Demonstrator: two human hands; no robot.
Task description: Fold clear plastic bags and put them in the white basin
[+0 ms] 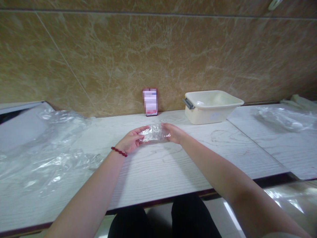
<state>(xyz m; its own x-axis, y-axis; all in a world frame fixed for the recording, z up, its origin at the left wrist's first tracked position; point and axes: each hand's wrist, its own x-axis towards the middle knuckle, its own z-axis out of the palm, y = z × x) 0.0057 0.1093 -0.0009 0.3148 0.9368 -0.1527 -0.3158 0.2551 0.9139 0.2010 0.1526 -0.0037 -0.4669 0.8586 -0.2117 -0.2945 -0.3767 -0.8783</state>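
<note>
Between my two hands, just above the white wood-grain table, is a small clear plastic packet (154,133) with a shiny, crinkled surface. What it contains, if anything, I cannot make out. My left hand (133,138), with a dark red bead bracelet (119,151) at the wrist, pinches the packet's left end between thumb and fingers. At the opposite end, my right hand (172,133) is closed around the packet, its fingertips partly hidden behind the plastic. A phone (150,101) with a blurred screen leans on the wall right behind the packet.
A cream plastic tub (206,114) with a grey handle clip stands back right against the brown marbled wall (123,59). Crumpled clear plastic sheeting (56,165) spreads over the table's left side. More clear plastic (284,117) lies far right. The table's front edge runs above my knees.
</note>
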